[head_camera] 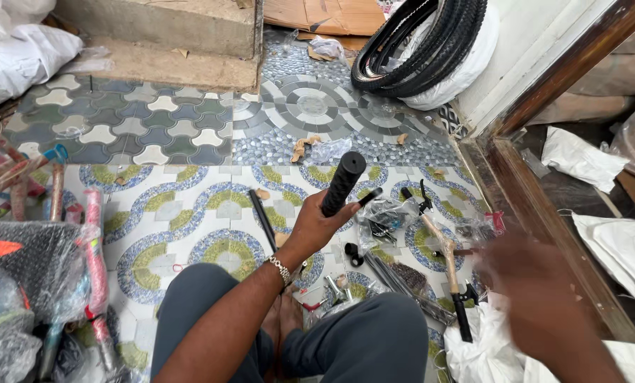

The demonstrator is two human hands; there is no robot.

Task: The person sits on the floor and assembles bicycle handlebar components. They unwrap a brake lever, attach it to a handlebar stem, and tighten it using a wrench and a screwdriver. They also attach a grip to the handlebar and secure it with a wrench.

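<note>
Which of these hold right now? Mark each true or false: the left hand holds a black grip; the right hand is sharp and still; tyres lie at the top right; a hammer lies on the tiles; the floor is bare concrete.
1. The left hand holds a black handlebar grip: true.
2. The right hand is sharp: false, it is blurred.
3. Black tyres lie at the top right: true.
4. A hammer lies on the tiles: true.
5. The floor is bare concrete: false, it is patterned tiles.

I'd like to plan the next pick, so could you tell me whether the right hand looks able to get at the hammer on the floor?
Probably yes. The right hand is blurred but empty, beside the hammer, whose handle lies bare on top of the parts.
</note>
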